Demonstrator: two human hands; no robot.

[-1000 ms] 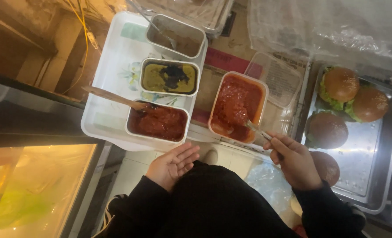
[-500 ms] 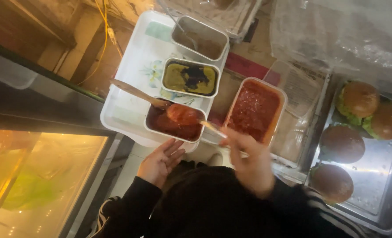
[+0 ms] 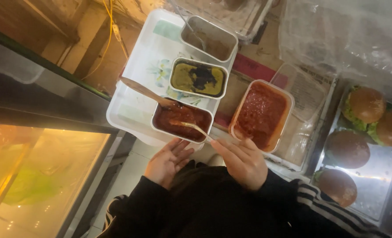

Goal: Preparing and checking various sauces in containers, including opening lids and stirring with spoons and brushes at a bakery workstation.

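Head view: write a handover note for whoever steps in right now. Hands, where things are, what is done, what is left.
Right hand: holds a spoon whose tip is dipped in the dark red sauce tub on the white tray.
Left hand: open, palm up, empty, just below that tub.
A wooden spoon also rests in the same tub.
Beside the tray: orange tub of chunky red sauce.
Far right: metal tray with assembled burgers.
Done: spoon is in the sauce.
Left: the sauce is not yet lifted out; whether the burgers are sauced cannot be told.
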